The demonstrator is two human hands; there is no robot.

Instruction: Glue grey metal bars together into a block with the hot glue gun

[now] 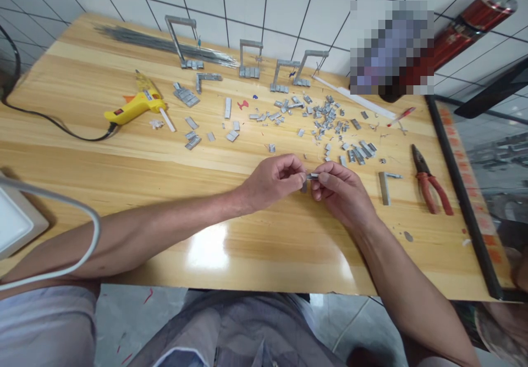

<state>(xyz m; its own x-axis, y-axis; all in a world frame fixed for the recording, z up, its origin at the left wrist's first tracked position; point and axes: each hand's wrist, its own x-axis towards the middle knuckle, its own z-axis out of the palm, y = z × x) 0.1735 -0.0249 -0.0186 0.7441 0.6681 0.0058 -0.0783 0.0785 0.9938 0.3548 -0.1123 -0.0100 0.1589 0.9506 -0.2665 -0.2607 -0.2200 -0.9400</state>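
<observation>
Head view. Wooden table (124,163) is the landmark; all places are given against it. Left hand (274,180) and right hand (340,191) meet just above the table's near-centre. Both are closed in a fingertip pinch on one small staple strip (312,176), which bridges the gap between thumbs and forefingers. A second grey piece shows dimly under the hands; whether it is held I cannot tell.

Farther back on the table: scattered staple pieces (325,119). At its far edge: four staple frames (247,59) standing upright. Toward its left side: yellow glue gun (134,107), lying down, cord attached. Toward its right side: red pliers (431,182), with an L-shaped staple piece (385,185) just beside them.

Judgement: the strip is being split or bent by hand. Any next move calls for a steady opposed grip.
</observation>
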